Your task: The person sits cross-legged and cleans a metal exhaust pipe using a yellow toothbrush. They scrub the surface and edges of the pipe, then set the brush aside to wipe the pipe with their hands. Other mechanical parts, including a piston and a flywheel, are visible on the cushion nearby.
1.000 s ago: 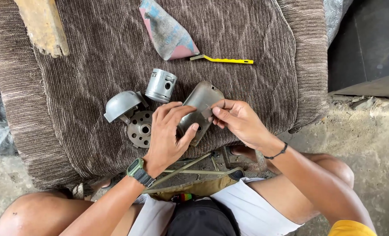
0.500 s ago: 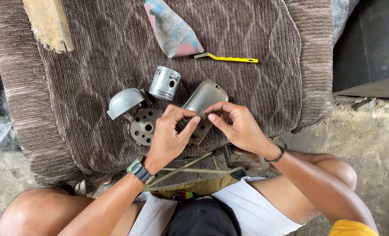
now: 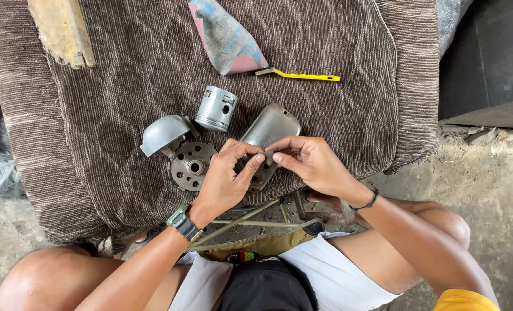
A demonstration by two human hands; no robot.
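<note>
Head view: your two hands meet over a long metal cover on a big brown cushion.

You sit at the brown cushion (image 3: 124, 86), the biggest thing here, and everything lies on it. Next comes the long grey metal cover (image 3: 270, 128), lying slanted, its far end up and to the right, its near end under your fingers. Your left hand (image 3: 225, 178) and right hand (image 3: 311, 164) both touch it, fingertips pinched together at its near end; whether they hold something tiny, you cannot tell. Both hands are equally near. Left of the cover lie a grey dome piece (image 3: 163, 132) and a round disc with holes (image 3: 192, 166). A small piston (image 3: 216, 108) stands behind. Farther back lie a folded sandpaper sheet (image 3: 228, 40) and a thin yellow tool (image 3: 299, 75).
</note>
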